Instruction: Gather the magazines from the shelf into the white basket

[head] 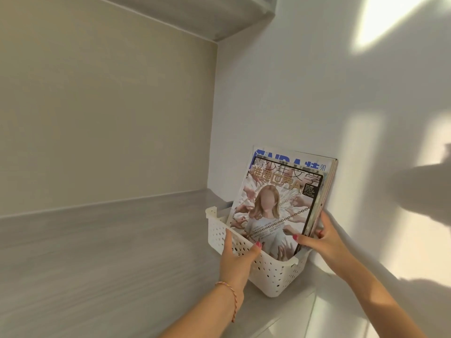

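A white perforated basket (271,272) stands on the grey shelf (102,245), pushed toward the right wall. Several magazines (280,203) stand upright in it, leaning against the wall; the front cover shows a blonde figure ringed by hands and chains. My left hand (238,261) grips the basket's near long rim, thumb inside. My right hand (322,236) holds the magazines at their lower right edge, fingers wrapped round the stack's side. The magazines' bottoms are hidden inside the basket.
The shelf runs wide to the left under a beige back panel (105,113). Another shelf board (195,15) sits overhead. The white side wall (366,106) rises right behind the magazines, lit by sun patches.
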